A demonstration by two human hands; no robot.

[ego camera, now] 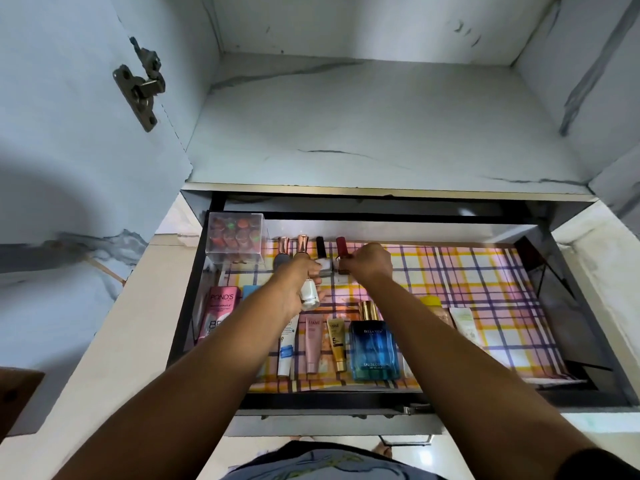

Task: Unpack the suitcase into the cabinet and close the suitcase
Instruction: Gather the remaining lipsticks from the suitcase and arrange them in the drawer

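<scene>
A pulled-out cabinet drawer (pixel 540 393) lined with checked pink and yellow paper holds cosmetics. My left hand (pixel 298 285) grips a white nail polish bottle (pixel 309 292) above the drawer's middle. My right hand (pixel 370 261) pinches a dark red nail polish bottle (pixel 342 254) standing in the back row, next to a black-capped white bottle (pixel 322 259) and a grey bottle with a rose-gold cap (pixel 282 254). The suitcase is not in view.
A clear box of lipsticks (pixel 236 237) sits in the drawer's back left corner. Along the front lie a pink Pond's box (pixel 218 313), several tubes (pixel 313 344) and a blue perfume bottle (pixel 372 348). An open cabinet shelf (pixel 363 133) lies above, its door (pixel 69 133) swung left.
</scene>
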